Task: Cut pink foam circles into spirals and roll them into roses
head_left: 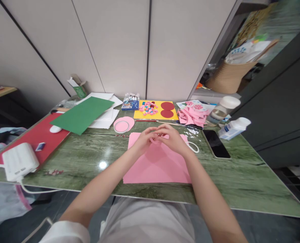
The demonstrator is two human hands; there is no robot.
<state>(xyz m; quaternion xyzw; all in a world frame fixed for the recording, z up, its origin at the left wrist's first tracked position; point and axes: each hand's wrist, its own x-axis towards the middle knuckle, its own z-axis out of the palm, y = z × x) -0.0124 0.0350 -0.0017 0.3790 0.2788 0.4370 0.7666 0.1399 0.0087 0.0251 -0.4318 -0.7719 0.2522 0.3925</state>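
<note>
Over a stack of pink paper point(157, 165), my left hand point(144, 140) and my right hand point(174, 140) meet with their fingertips together. Between them they grip a small curled piece of pink paper point(155, 140), partly hidden by the fingers. Just right of my right hand lies a white loop point(193, 147) that looks like a scissors handle; the rest of it is hidden. Small white paper bits point(192, 131) are scattered behind it. Beyond my left hand are pink paper circles point(131, 120), with a thin ring outline on the front one.
A yellow sheet point(137, 115) carries colourful pompoms point(148, 108) and two dark red circles point(167, 113). Pink paper scraps point(192, 114), bottles point(234, 128) and a phone point(217, 144) stand or lie rightward. Leftward are a green sheet point(82, 114), red sheet point(51, 135) and white power bank point(20, 161).
</note>
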